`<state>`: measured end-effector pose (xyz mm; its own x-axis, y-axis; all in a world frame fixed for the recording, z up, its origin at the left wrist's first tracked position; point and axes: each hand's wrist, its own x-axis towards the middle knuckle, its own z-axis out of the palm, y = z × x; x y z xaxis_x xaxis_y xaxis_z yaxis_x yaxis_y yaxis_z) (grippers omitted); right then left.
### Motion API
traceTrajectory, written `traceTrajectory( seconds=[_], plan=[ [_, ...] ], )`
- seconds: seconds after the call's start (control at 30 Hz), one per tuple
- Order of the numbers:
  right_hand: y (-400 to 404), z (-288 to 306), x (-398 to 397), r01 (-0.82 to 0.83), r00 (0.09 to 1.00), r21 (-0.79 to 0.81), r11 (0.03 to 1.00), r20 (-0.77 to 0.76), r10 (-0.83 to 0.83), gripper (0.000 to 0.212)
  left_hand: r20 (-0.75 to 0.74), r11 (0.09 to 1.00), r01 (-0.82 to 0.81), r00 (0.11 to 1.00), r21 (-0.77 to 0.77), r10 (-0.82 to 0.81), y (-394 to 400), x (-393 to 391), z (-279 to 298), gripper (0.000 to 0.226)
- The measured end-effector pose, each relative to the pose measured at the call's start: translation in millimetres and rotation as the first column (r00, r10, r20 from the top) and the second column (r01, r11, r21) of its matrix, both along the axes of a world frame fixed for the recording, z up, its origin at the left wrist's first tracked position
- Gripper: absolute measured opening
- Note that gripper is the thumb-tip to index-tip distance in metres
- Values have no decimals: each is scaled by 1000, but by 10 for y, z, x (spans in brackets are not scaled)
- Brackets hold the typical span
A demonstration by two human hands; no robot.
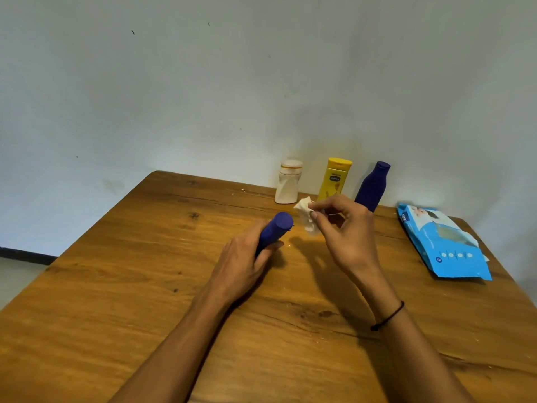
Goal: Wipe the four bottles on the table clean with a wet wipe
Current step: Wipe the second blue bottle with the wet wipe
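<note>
My left hand grips a dark blue bottle around its body, tilted with its capped end pointing away from me, above the table. My right hand pinches a crumpled white wet wipe between thumb and fingers, just right of the bottle's cap and apart from it. Three bottles stand upright by the wall: a white one, a yellow one and a second dark blue one, partly behind my right hand.
A blue wet-wipe pack lies on the wooden table at the right, near the edge. The wall runs directly behind the standing bottles. The table's left edge slants toward the floor at the left.
</note>
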<state>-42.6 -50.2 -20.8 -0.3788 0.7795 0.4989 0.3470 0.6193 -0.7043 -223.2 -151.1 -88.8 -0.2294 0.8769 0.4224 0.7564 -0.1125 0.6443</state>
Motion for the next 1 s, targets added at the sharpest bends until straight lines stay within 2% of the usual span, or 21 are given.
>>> traceTrajectory(
  seconds=[0.13,0.27,0.33,0.47,0.6,0.77,0.87,0.93,1.0],
  plan=[
    [28,-204,-44,-58,996,-165,985,-74,46,16,164,997,33,986,-65,-22,20,-5,37,33],
    [-152,-320,-199,-160,973,-265,951,-206,106,14,240,999,36,970,3,-36,42,13,7,26],
    [-203,-385,-253,-173,969,-199,965,-208,131,13,315,999,45,948,24,-51,46,22,9,28],
    [-214,-490,-272,-153,977,40,987,-143,157,16,427,998,63,902,30,-70,54,68,24,32],
    [-226,-534,-230,-195,980,289,937,10,201,16,529,998,63,847,7,-57,50,82,44,32],
    [-257,-564,-217,-300,954,363,882,102,282,15,655,999,-47,755,2,34,87,15,2,37],
    [-290,-597,-237,-332,942,386,861,90,323,13,714,993,-122,695,1,85,111,-4,46,41],
    [-317,-617,-262,-319,945,391,863,64,320,15,746,996,-87,664,2,57,106,-8,77,39],
    [-331,-622,-286,-254,961,368,894,-5,275,19,752,1000,18,659,-21,4,75,2,93,40]
  ],
)
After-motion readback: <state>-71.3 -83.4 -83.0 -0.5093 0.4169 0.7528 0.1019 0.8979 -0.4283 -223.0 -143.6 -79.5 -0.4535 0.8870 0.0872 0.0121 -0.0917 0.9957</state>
